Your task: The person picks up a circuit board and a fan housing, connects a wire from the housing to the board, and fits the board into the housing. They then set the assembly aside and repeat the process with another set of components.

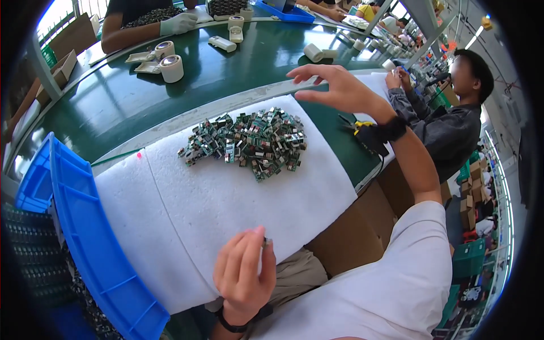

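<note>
My left hand (pixel 243 272) is closed in a pinch at the near side of a white foam sheet (pixel 209 209). Between thumb and fingertips it grips a small circuit board (pixel 267 242), mostly covered by the fingers. A heap of small green circuit boards with metal connectors (pixel 255 139) lies on the far half of the sheet. My right hand (pixel 334 88) is raised beyond the heap, to its right, with fingers apart and nothing in them. Black bands circle both my wrists. Below the right wrist rest pliers with yellow and black handles (pixel 360 130).
Blue plastic bins (pixel 96 226) stand along the left edge. White round devices (pixel 171 69) sit on the green work surface (pixel 107 122) beyond the sheet. Across it is a co-worker's gloved hand (pixel 178 24). Another person (pixel 453 119) sits at the right; a cardboard box (pixel 351 232) is below.
</note>
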Demonstrator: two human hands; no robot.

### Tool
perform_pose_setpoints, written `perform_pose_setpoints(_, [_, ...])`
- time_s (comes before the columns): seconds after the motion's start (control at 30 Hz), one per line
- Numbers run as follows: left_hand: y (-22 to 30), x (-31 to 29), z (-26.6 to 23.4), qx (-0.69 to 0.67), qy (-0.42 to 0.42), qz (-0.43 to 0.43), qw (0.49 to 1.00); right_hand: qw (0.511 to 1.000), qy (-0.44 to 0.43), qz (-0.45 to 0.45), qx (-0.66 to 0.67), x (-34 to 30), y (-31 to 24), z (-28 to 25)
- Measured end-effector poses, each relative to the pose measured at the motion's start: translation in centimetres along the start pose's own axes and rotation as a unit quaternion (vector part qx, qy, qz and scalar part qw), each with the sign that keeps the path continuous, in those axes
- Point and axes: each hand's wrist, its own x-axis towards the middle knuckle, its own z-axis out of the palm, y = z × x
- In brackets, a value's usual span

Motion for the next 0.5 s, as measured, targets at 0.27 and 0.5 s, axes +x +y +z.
perform_pose_setpoints(0.27, [-0.2,-0.1,0.2,0.078,-0.047,0.096,0.991,0.955,0.063,0.211,-0.201,6.9,20.7,-0.9])
perform_pose_setpoints(0.5, [0.5,-0.7,0.2,0.105,-0.025,0.095,0.99,0.924,-0.045,0.282,-0.255,11.4,23.3,0.8])
